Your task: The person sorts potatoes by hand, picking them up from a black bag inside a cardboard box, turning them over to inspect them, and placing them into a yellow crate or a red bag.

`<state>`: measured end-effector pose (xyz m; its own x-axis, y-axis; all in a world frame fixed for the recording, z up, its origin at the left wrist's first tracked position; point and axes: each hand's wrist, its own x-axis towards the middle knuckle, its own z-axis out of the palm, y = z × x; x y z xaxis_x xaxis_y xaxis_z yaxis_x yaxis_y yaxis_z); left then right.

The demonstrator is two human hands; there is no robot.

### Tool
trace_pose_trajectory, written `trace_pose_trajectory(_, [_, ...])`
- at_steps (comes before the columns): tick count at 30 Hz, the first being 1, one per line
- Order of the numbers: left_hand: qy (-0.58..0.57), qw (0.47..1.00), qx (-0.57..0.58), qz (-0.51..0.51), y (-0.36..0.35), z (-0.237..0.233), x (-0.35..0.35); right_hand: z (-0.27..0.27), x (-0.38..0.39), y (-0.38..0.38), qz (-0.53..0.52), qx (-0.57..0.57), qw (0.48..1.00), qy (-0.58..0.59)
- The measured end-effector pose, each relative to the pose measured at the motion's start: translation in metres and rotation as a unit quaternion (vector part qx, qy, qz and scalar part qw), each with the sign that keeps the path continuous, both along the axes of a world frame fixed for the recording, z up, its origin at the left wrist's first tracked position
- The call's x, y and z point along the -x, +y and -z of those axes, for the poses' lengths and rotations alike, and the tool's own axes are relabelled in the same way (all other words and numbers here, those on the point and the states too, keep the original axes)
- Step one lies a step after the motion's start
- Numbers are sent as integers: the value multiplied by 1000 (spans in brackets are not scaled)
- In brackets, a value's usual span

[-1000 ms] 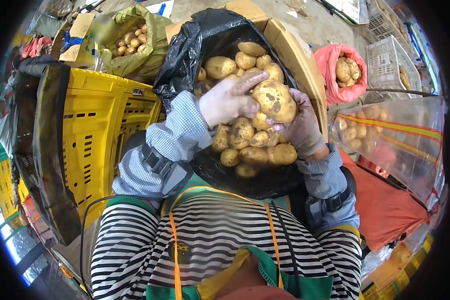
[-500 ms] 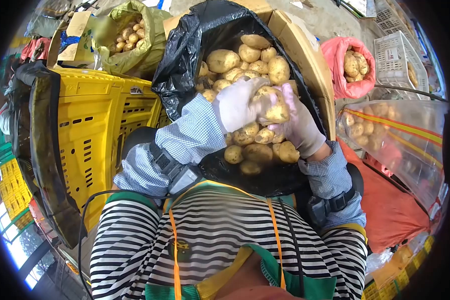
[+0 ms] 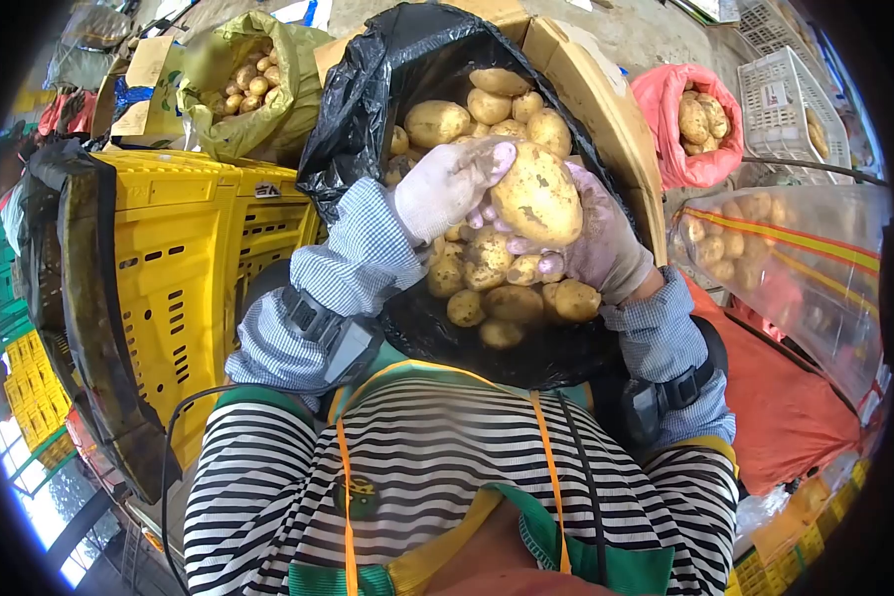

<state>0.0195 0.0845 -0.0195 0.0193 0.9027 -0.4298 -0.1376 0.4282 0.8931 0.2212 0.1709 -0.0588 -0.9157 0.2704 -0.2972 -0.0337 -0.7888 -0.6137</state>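
Note:
A large, dirt-specked potato (image 3: 538, 199) is held up between my two gloved hands. My left hand (image 3: 449, 191), in a pale glove with pinkish fingertips, grips its left side with the thumb on top. On the other side, my right hand (image 3: 609, 241) cups the potato from the right and below, its glove stained. Beneath them lie more potatoes (image 3: 515, 303) of mixed sizes, inside a black plastic bag (image 3: 363, 94) that lines a cardboard box (image 3: 606, 99).
Yellow plastic crates (image 3: 184, 248) stand at my left. Behind them is a green sack (image 3: 303, 99) of potatoes. To the right are a pink bag (image 3: 666, 139) of potatoes, a white crate (image 3: 780, 114), a clear bag (image 3: 815, 268) with potatoes and a red sack (image 3: 785, 417).
The potato has been raised slightly and turned, so more of its broad face shows. My left hand has shifted to its upper left side, and my right hand sits lower around it.

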Motion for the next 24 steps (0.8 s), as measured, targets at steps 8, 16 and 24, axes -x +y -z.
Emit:
trace_pose_trajectory(8, [109,969,-221,24,0,5,4,-5,-9,7,-12,42,997,-65])
trace_pose_trajectory(16, [269,935,-225,57,-5,30,-10,26,-13,-4,-28,107,994,19])
trace_pose_trajectory(24, [382,917,-97,61,-12,-13,-30,28,-18,-20,2,-133,991,7])
